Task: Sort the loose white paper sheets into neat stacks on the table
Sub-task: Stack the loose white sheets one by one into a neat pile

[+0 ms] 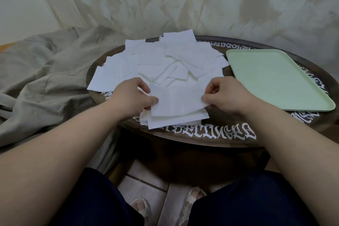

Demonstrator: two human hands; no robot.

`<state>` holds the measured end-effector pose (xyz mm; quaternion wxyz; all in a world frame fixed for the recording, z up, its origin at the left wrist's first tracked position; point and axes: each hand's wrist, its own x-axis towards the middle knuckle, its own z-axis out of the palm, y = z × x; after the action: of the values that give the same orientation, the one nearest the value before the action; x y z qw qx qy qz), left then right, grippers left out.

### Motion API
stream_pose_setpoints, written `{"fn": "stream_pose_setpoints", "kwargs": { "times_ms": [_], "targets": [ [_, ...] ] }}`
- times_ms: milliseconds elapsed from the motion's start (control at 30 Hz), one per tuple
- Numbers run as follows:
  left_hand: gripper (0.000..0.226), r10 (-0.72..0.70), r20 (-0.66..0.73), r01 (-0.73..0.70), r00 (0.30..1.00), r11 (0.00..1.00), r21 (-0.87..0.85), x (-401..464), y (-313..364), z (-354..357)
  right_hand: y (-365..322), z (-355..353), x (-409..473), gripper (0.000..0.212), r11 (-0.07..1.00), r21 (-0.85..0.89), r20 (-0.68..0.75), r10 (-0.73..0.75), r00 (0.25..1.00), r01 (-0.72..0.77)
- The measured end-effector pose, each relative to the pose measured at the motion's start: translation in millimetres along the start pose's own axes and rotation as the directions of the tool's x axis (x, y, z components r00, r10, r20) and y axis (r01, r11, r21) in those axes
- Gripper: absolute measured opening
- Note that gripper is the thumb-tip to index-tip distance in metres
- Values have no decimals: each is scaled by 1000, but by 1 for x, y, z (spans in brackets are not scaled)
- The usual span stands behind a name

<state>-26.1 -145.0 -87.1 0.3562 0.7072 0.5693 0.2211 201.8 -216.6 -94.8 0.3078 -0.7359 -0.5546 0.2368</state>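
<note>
A loose heap of white paper sheets (pixel 157 60) covers the left and middle of the round dark table (pixel 201 139). At the near edge lies a small, roughly squared pile of sheets (pixel 174 121). Just above that pile I hold one white sheet (pixel 178 101) flat between both hands. My left hand (pixel 132 95) pinches its left edge with thumb and fingers. My right hand (pixel 223 93) pinches its right edge the same way.
A pale green tray (pixel 275 79) lies on the table's right side. Crumpled grey cloth (pixel 45 71) lies to the left of the table, and a draped fabric hangs behind it. White lettering runs round the table rim. My legs and feet are below.
</note>
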Motion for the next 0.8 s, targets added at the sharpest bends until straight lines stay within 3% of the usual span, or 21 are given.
{"fn": "stream_pose_setpoints", "kwargs": {
  "times_ms": [200, 333, 667, 800],
  "targets": [
    [21, 40, 71, -49, 997, 992, 119, -5, -3, -4, -2, -1, -7, 9, 1000, 20, 92, 8, 996, -10],
    [20, 32, 60, -36, 998, 997, 73, -8, -3, -9, -3, -4, -9, 9, 997, 70, 77, 4, 997, -10],
    [22, -76, 168, 47, 983, 985, 167, -8, -8, -8, 1, -2, -10, 13, 996, -53, 174, 86, 981, -77],
    [22, -152, 210, 119, 966, 980, 161, -11, -7, -5, 0, 1, -12, 14, 986, 6, 251, 162, 954, -169]
  ]
}}
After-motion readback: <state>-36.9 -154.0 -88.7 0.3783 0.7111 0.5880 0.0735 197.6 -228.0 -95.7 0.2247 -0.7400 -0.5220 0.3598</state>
